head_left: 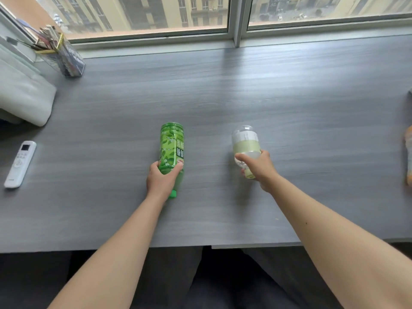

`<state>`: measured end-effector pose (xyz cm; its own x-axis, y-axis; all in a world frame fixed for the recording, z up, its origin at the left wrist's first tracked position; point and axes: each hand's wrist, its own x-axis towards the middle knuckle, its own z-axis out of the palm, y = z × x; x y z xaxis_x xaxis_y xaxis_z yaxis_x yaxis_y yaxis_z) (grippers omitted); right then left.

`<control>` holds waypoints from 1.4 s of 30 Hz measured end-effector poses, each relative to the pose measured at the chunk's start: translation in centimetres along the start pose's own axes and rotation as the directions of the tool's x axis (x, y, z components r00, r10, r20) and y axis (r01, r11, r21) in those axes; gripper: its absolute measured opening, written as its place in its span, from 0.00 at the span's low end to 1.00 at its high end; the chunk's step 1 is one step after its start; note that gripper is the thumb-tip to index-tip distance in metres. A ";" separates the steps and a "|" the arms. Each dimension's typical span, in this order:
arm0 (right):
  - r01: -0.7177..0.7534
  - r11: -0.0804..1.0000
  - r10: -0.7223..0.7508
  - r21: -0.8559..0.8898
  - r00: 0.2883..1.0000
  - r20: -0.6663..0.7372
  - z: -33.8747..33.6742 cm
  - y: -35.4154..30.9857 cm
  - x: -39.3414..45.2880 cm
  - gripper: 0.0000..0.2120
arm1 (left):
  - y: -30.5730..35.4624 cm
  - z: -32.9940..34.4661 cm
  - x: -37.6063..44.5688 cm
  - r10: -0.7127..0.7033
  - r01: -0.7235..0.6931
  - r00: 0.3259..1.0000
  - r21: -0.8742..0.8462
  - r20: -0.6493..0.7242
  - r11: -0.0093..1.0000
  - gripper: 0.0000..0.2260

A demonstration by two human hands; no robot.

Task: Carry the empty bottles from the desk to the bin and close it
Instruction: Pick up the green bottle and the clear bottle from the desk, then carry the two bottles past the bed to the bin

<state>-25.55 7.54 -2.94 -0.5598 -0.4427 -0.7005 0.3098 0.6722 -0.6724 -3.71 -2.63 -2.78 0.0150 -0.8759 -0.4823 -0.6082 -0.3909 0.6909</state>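
A green tea bottle (171, 143) with a leaf-patterned label lies on the grey desk (223, 90), cap towards me. My left hand (160, 179) is wrapped around its lower body near the neck. A clear bottle (245, 141) with a pale green and white label is to its right, also cap towards me. My right hand (259, 169) grips it at the shoulder and neck. I cannot tell whether either bottle rests on the desk or is lifted. No bin is in view.
A white remote control (20, 163) lies at the left. A clear pen holder (63, 55) stands at the back left beside a grey-white cushion-like object (22, 94). An orange-patterned item (409, 157) shows at the right edge. Windows run along the back.
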 end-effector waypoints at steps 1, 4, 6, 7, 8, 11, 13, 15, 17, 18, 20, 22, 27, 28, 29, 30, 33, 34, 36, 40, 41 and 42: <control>-0.025 0.997 0.022 0.075 0.999 0.036 -0.3 0.3 -0.4 0.36 | -0.4 -0.2 -0.7 -0.012 0.013 1.000 -0.032 0.022 0.999 0.29; -0.066 0.987 0.048 0.146 0.991 0.124 -1.5 1.5 -1.9 0.33 | -1.7 -0.6 -3.2 -0.009 0.015 0.995 -0.064 0.100 0.998 0.32; -0.069 0.987 0.045 0.143 0.986 0.163 -2.4 2.5 -3.0 0.35 | -2.5 -0.8 -4.9 0.014 -0.004 0.990 -0.072 0.139 0.997 0.33; -0.068 0.988 0.041 0.141 0.982 0.182 -2.8 3.1 -3.7 0.36 | -3.0 -0.9 -5.7 0.029 -0.018 0.988 -0.073 0.152 0.997 0.33; -0.064 0.989 0.037 0.132 0.979 0.198 -3.3 3.7 -4.5 0.36 | -3.5 -1.1 -6.6 0.041 -0.029 0.985 -0.077 0.169 0.997 0.31; -0.020 0.995 -0.003 0.098 0.974 0.228 -4.7 5.4 -7.1 0.26 | -5.3 -1.1 -9.0 0.059 -0.037 0.968 -0.093 0.245 0.995 0.26; -0.005 0.994 -0.016 0.105 0.980 0.200 -5.7 6.8 -8.8 0.23 | -6.4 -1.2 -10.5 0.065 -0.042 0.950 -0.081 0.305 0.996 0.25; -0.006 0.996 -0.007 0.085 0.989 0.150 -6.5 8.4 -10.4 0.29 | -7.2 -1.4 -11.7 0.079 -0.067 0.926 -0.045 0.369 0.997 0.23; -0.008 0.999 0.003 0.045 0.994 0.106 -7.1 10.1 -12.0 0.33 | -7.9 -1.6 -12.8 0.079 -0.082 0.894 -0.014 0.440 0.997 0.24; -0.007 0.999 0.004 0.038 0.996 0.084 -7.4 11.1 -12.9 0.34 | -8.3 -1.7 -13.4 0.083 -0.094 0.876 -0.001 0.474 0.996 0.26; -0.007 0.999 0.005 0.039 0.999 0.038 -7.6 13.1 -14.8 0.33 | -9.0 -2.2 -14.7 0.099 -0.131 0.841 0.023 0.532 0.991 0.29; -0.019 0.999 0.019 0.046 1.000 -0.013 -7.6 15.1 -16.8 0.32 | -9.9 -2.8 -15.8 0.121 -0.184 0.799 0.049 0.589 0.982 0.29; -0.056 0.990 0.069 0.128 0.993 -0.100 -8.1 20.8 -21.5 0.34 | -11.7 -3.9 -17.9 0.191 -0.410 0.698 0.166 0.690 0.897 0.24; -0.073 0.986 0.091 0.152 0.989 -0.117 -8.4 22.1 -22.4 0.33 | -11.9 -3.9 -18.2 0.195 -0.453 0.680 0.195 0.707 0.870 0.25; -0.093 0.980 0.117 0.175 0.984 -0.135 -8.7 23.5 -23.3 0.32 | -12.0 -3.8 -18.4 0.191 -0.488 0.663 0.224 0.724 0.844 0.26; -0.114 0.974 0.145 0.197 0.978 -0.152 -9.0 24.8 -24.2 0.30 | -12.2 -3.7 -18.6 0.180 -0.518 0.646 0.253 0.742 0.817 0.27; -0.170 0.954 0.221 0.246 0.954 -0.200 -10.0 29.0 -26.5 0.26 | -12.8 -2.7 -19.1 0.143 -0.598 0.598 0.321 0.789 0.735 0.29; -0.189 0.949 0.246 0.254 0.945 -0.217 -10.4 30.5 -27.2 0.24 | -13.0 -2.2 -19.3 0.128 -0.620 0.586 0.341 0.800 0.707 0.29; -0.226 0.935 0.294 0.272 0.924 -0.244 -11.3 33.4 -28.6 0.21 | -13.6 -0.9 -19.8 0.100 -0.649 0.574 0.376 0.813 0.662 0.29; -0.293 0.872 0.418 0.393 0.863 -0.283 -12.7 39.7 -31.8 0.19 | -14.7 2.1 -21.2 0.067 -0.708 0.572 0.451 0.818 0.543 0.29; -0.305 0.848 0.451 0.433 0.844 -0.290 -13.1 41.3 -32.6 0.20 | -14.9 2.9 -21.6 0.055 -0.714 0.574 0.467 0.817 0.521 0.29; -0.315 0.823 0.484 0.473 0.825 -0.292 -13.4 42.9 -33.3 0.20 | -15.1 3.8 -22.0 0.046 -0.721 0.576 0.481 0.816 0.498 0.29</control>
<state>-3.93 59.07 -5.20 -0.5361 0.1330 -0.8336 0.7950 0.4116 -0.4456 2.13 23.57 -4.59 -0.6671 -0.2921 -0.6853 -0.6956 0.5736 0.4326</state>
